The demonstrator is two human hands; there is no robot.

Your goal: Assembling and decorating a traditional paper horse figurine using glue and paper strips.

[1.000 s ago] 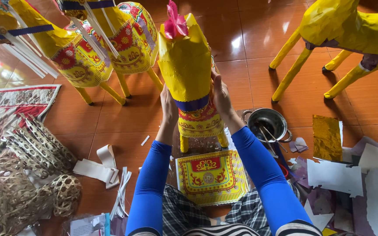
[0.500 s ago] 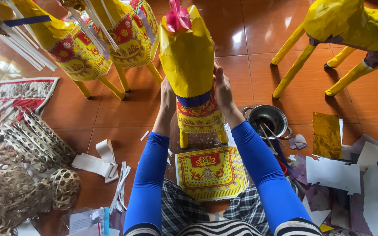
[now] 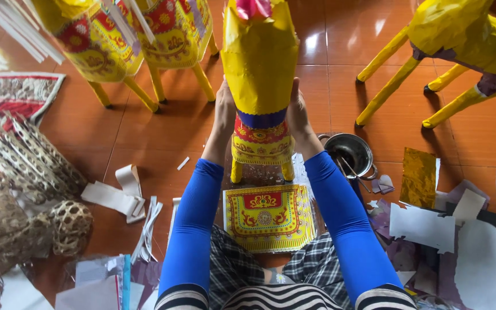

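The orange tiled floor took up most of the shot, and it was pretty cluttered. Standing upright in the middle, right in front of the person, was a tall yellow paper horse figure with a red and yellow patterned band low on its body and short yellow legs on the floor. More yellow paper figures stood at the upper left, and another one at the upper right on long thin legs. A heap of woven bamboo frames sat at the left edge. A patterned yellow and red sheet lay flat just below the figure, near the person's knees. The left hand and right hand were both opened flat, pressed against opposite sides of the figure, holding it between the palms. A small metal bowl sat just right of the right forearm, with paper scraps scattered nearby.
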